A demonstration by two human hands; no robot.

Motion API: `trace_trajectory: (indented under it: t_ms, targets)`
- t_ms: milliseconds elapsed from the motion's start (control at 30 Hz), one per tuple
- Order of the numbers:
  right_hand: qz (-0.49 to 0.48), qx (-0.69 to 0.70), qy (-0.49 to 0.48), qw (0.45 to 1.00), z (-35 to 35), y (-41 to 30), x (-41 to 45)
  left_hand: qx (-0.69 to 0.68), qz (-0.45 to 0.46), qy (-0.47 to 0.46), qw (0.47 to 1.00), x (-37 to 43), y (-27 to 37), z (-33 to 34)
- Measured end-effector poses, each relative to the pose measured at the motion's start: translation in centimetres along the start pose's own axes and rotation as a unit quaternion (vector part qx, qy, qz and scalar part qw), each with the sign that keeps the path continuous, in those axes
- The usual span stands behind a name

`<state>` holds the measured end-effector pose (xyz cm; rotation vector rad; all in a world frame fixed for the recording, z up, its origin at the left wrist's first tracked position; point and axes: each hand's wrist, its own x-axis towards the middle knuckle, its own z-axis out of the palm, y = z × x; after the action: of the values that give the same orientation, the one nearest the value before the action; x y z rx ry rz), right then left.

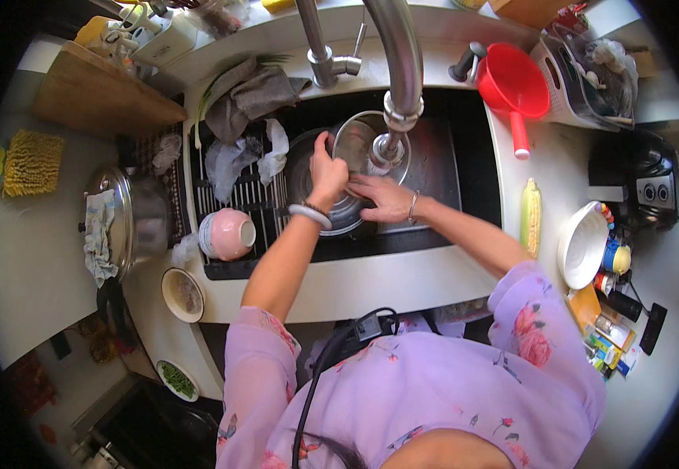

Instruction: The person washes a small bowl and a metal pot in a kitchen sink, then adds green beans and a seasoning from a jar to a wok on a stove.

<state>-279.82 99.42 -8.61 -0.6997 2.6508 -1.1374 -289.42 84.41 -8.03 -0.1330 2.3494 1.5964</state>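
My left hand (329, 179) is curled at the left edge of a round, thin-rimmed vessel (344, 126) under the tap, seemingly gripping it, with one finger along the outside. Reaching in from the right, my right hand (385, 198) has its fingertips beside the left hand, at the near side of that vessel. What lies under those fingers is hidden. Below both hands a round metal pot (342, 225) sits in the dark sink (474, 187). The steel tap spout (403, 70) comes down over the vessel.
Left of my hands, a rack (269, 220) bears a pink bowl (231, 234), plastic bags (228, 167) and a grey cloth (260, 91). A lidded steel pot (146, 217) stands further left. On the right are a red dipper (512, 82), corn (530, 217) and a white bowl (580, 249).
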Motion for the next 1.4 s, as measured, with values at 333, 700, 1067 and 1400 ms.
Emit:
trace_trajectory:
  t_ms: [333,700,1067,1400]
  targets:
    - [0.154,0.183,0.183,0.954,-0.6,-3.4,2.7,-0.206,0.040,0.074,0.975,-3.2,-0.9,3.9]
    - [0.185,-0.219,-0.041,0.957,-0.7,1.1,0.1,-0.137,0.084,0.009,0.987,-3.8,1.1,3.1]
    - [0.072,-0.326,0.018,0.942,-1.0,2.5,-0.3,0.035,0.056,0.037,0.997,-2.3,2.0,1.1]
    - [-0.032,-0.345,-0.001,0.938,-2.0,1.9,-1.9,-0.082,-0.016,-0.080,0.993,-2.3,4.0,-1.2]
